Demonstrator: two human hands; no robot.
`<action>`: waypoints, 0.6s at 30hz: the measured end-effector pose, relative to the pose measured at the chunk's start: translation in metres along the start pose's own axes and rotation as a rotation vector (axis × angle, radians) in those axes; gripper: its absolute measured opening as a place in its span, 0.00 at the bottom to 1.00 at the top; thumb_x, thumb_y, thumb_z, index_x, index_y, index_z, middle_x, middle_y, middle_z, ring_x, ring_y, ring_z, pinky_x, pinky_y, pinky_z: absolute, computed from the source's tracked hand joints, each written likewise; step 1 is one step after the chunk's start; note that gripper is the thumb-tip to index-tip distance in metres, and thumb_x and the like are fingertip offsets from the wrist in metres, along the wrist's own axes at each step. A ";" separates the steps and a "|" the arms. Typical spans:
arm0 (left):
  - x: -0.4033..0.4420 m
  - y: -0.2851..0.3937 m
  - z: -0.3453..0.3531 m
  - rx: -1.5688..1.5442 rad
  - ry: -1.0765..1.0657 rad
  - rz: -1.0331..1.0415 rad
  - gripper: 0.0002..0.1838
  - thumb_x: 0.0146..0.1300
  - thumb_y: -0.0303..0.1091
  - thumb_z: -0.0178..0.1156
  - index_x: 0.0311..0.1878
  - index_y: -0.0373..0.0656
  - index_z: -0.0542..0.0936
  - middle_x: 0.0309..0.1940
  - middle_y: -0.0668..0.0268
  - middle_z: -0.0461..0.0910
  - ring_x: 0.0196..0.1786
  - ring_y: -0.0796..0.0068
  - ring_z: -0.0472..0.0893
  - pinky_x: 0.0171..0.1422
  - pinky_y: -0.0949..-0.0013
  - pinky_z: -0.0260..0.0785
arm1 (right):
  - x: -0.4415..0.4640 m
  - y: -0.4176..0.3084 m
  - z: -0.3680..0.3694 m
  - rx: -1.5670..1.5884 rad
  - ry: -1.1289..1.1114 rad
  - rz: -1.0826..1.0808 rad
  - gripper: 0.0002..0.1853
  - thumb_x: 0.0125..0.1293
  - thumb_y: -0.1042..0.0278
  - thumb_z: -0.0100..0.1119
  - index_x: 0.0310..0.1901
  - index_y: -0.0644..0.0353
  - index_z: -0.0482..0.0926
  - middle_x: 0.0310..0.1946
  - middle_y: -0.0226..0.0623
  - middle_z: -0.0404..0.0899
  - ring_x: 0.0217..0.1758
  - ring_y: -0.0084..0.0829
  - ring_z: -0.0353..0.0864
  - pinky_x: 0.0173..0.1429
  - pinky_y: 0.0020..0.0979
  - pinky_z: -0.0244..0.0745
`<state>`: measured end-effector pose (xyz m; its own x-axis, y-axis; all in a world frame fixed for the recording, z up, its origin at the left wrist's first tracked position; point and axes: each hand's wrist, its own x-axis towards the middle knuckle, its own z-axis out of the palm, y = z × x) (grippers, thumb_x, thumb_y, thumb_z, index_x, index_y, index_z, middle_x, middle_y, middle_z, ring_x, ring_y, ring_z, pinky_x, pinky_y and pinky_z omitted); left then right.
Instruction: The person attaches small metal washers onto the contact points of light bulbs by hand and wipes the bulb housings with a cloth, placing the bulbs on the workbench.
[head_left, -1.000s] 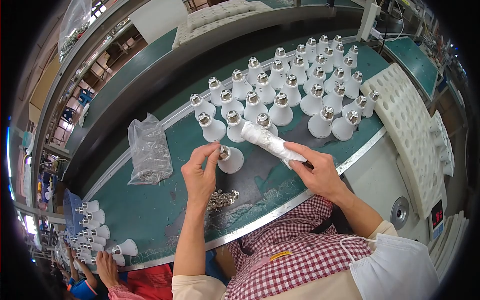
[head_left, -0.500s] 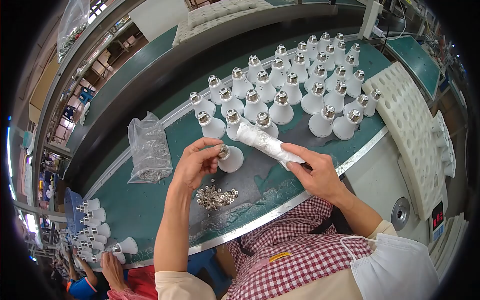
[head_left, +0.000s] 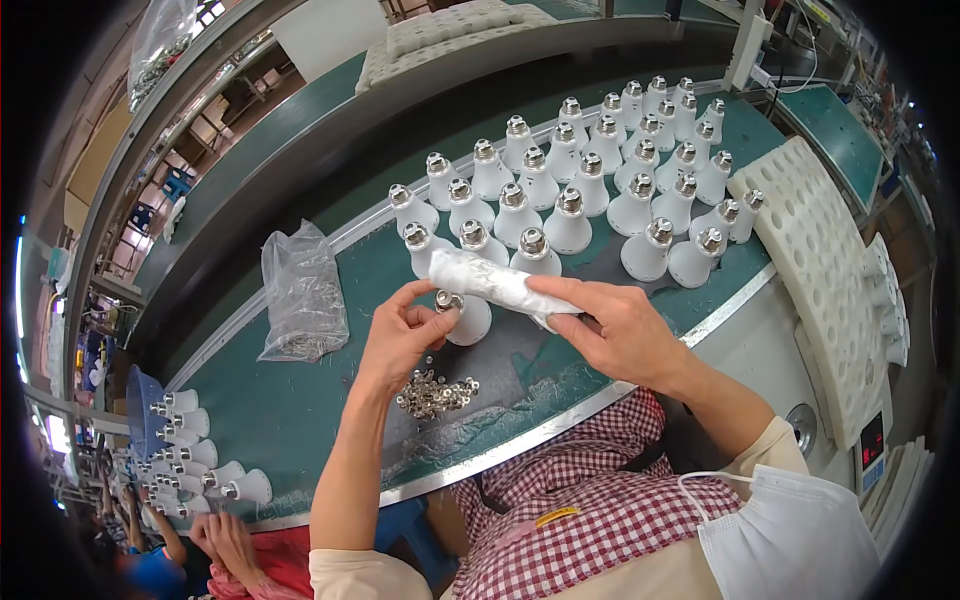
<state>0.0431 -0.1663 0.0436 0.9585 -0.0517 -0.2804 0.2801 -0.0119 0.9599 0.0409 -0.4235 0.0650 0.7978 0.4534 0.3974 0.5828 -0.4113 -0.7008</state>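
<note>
A white bulb (head_left: 470, 322) with a metal screw cap stands upright near the middle of the green table, and my left hand (head_left: 405, 335) pinches its cap between thumb and fingers. My right hand (head_left: 610, 325) holds a white wrapped roll (head_left: 490, 280) by its right end; the roll's left end hangs just above the bulb's cap. Several small metal pieces (head_left: 436, 394) lie in a pile below my left hand. Behind the roll, several white bulbs (head_left: 568, 225) stand in rows, caps up.
On the left lies a clear plastic bag (head_left: 303, 290). A white tray with holes (head_left: 810, 260) leans at the right, near a scale with a red display (head_left: 872, 440). At the lower left are more bulbs (head_left: 250, 487), a blue basket (head_left: 143, 420) and another person's hands (head_left: 225, 540).
The roll in my right hand has moved left, its tip now over the bulb's cap. My left hand has stayed at the cap, its fingers shifting. At the lower left, the other person's hands have moved.
</note>
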 end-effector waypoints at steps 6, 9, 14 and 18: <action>-0.002 -0.009 0.005 0.118 0.045 0.043 0.27 0.51 0.27 0.69 0.54 0.30 0.71 0.19 0.70 0.75 0.22 0.84 0.71 0.27 0.80 0.61 | 0.012 -0.019 0.003 0.055 0.103 -0.133 0.21 0.58 0.72 0.59 0.55 0.54 0.74 0.26 0.44 0.78 0.29 0.42 0.80 0.32 0.38 0.74; -0.004 -0.009 0.008 0.123 0.084 0.048 0.23 0.51 0.26 0.68 0.51 0.35 0.73 0.19 0.70 0.74 0.23 0.83 0.71 0.29 0.78 0.63 | 0.013 -0.008 0.009 -0.270 -0.082 -0.040 0.22 0.57 0.71 0.60 0.56 0.54 0.73 0.25 0.42 0.77 0.28 0.41 0.79 0.30 0.37 0.74; -0.015 -0.005 -0.003 0.108 0.096 0.086 0.25 0.52 0.26 0.67 0.54 0.36 0.72 0.23 0.69 0.76 0.26 0.83 0.73 0.31 0.78 0.64 | 0.010 -0.022 -0.003 -0.137 0.053 -0.140 0.23 0.56 0.72 0.61 0.56 0.55 0.74 0.25 0.40 0.77 0.24 0.37 0.77 0.26 0.33 0.73; -0.050 -0.006 -0.060 0.286 0.306 0.163 0.22 0.54 0.29 0.65 0.53 0.38 0.75 0.27 0.69 0.77 0.31 0.84 0.73 0.36 0.79 0.66 | 0.005 -0.018 -0.002 -0.073 0.166 -0.194 0.23 0.56 0.73 0.61 0.55 0.55 0.74 0.25 0.39 0.77 0.23 0.36 0.77 0.26 0.33 0.73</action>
<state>-0.0036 -0.1035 0.0522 0.9725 0.2213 -0.0721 0.1395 -0.3061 0.9417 0.0346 -0.4161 0.0805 0.6812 0.3960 0.6157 0.7319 -0.3880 -0.5602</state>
